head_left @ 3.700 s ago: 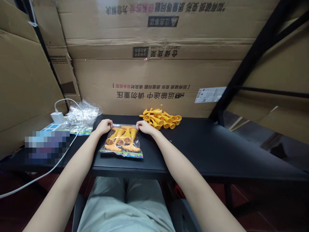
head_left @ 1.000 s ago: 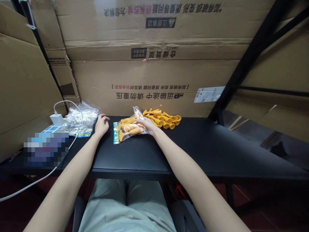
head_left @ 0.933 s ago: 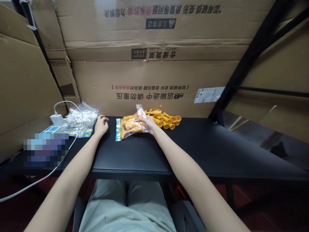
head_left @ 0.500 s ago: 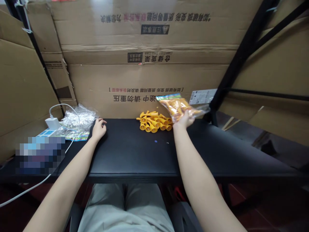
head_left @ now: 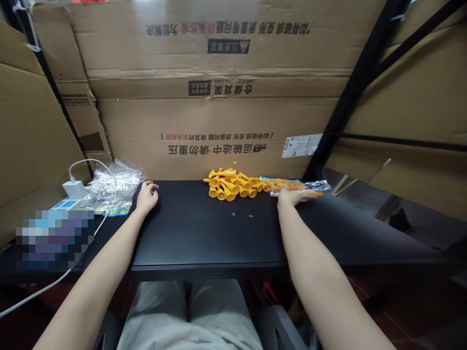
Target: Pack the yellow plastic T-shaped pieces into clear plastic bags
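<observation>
My right hand (head_left: pixel 291 195) is at the right end of a pile of yellow horn-shaped pieces (head_left: pixel 233 187). It grips a clear plastic bag (head_left: pixel 282 183) of similar yellow pieces, low over the black tabletop or on it. Part of the bag is hidden behind the hand. My left hand (head_left: pixel 147 196) rests on the tabletop with its fingers loosely bent and apart. Nothing shows in it. Just left of that hand lies a heap of crinkled clear plastic bags (head_left: pixel 116 184) with colourful printed edges.
A white charger (head_left: pixel 74 189) with a white cable (head_left: pixel 65 274) stands at the left. Nearby is a blurred-out item (head_left: pixel 54 238). Cardboard (head_left: pixel 219 116) closes off the back, and a black metal post (head_left: pixel 346 99) rises at the right. Small bits lie on the black tabletop (head_left: pixel 204 238).
My right hand has lowered the bag of yellow pieces from above the pile to tabletop level, a little to the right. My left hand has stayed in place.
</observation>
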{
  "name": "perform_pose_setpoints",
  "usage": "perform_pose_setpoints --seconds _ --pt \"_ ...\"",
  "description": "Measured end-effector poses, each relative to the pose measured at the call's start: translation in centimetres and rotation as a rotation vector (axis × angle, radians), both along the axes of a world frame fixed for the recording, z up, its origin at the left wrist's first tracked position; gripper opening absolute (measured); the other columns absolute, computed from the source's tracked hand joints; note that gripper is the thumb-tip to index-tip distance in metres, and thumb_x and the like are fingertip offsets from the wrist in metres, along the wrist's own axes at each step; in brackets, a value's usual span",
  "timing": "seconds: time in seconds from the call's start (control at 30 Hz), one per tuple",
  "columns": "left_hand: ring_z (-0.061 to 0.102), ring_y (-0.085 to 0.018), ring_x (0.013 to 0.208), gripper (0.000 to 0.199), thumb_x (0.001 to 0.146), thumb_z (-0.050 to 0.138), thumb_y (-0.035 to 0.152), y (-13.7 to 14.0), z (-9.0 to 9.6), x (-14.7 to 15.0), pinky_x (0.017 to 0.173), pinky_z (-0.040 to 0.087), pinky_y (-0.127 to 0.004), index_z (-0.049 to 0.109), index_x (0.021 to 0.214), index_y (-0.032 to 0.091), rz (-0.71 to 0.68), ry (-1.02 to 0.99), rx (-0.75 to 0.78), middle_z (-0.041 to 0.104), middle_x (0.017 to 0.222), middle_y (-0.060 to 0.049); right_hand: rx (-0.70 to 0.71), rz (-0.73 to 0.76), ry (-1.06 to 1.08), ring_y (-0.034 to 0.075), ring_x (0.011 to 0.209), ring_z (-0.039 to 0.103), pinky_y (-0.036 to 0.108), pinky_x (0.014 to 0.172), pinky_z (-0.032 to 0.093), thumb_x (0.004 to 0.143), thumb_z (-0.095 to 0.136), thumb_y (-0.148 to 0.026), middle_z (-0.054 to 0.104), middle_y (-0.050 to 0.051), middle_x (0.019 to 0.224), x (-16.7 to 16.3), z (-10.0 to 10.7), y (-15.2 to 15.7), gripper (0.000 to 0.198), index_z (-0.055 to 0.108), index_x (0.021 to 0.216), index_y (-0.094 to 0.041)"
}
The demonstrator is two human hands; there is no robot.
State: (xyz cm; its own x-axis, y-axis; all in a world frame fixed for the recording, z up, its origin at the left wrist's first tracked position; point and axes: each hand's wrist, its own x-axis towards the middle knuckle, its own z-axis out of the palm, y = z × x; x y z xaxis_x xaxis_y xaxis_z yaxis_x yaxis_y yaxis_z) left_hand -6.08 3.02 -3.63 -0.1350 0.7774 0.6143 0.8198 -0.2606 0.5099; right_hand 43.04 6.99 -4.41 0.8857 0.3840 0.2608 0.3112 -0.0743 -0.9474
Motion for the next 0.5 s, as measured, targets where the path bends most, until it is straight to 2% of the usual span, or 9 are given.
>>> perform_pose_setpoints --seconds 0.07,0.13,0.27,0.37,0.5 --pt "0.056 -0.008 0.060 0.019 0.072 0.048 0.012 0.0 0.0 0.0 0.074 0.050 -0.028 0.062 0.084 0.018 -0.001 -0.006 0.005 0.052 0.113 -0.006 -0.056 -0.075 0.010 0.032 0.142 0.001 0.046 0.115 0.009 0.071 0.065 -0.024 0.000 0.028 0.151 -0.6 0.4 -0.5 0.098 0.003 0.145 -0.004" --pt "0.056 -0.008 0.061 0.019 0.073 0.047 0.013 0.0 0.0 0.0 0.075 0.050 -0.028 0.062 0.084 0.018 -0.003 -0.014 0.007 0.052 0.114 -0.006 -0.147 -0.124 -0.044 0.034 0.141 0.002 0.052 0.114 0.007 0.069 0.067 -0.024 0.001 0.025 0.152 -1.4 0.9 -1.1 0.098 0.008 0.145 -0.007" --pt "0.056 -0.008 0.061 0.019 0.072 0.047 0.013 0.0 0.0 0.1 0.077 0.050 -0.029 0.062 0.084 0.018 -0.001 -0.027 0.000 0.052 0.115 -0.006 -0.307 -0.165 -0.225 0.034 0.139 0.013 0.057 0.111 0.006 0.078 0.055 -0.028 0.021 0.022 0.149 -2.7 1.5 -2.2 0.071 0.026 0.141 -0.008" --pt "0.057 -0.009 0.062 0.019 0.072 0.048 0.013 0.0 0.1 0.1 0.078 0.050 -0.029 0.062 0.084 0.018 0.005 -0.036 -0.012 0.052 0.114 -0.006 -0.416 -0.133 -0.251 0.034 0.135 0.025 0.057 0.111 0.006 0.083 0.045 -0.030 0.035 0.026 0.140 -2.9 1.6 -2.3 0.060 0.035 0.136 -0.003" --pt "0.057 -0.009 0.062 0.020 0.071 0.047 0.012 0.0 0.1 0.2 0.078 0.050 -0.029 0.062 0.083 0.018 0.001 -0.033 -0.017 0.053 0.113 -0.005 -0.550 0.019 -0.291 0.035 0.138 0.016 0.060 0.109 0.002 0.084 0.041 -0.040 0.029 0.027 0.144 -2.5 1.5 -2.1 0.066 0.037 0.136 -0.001"
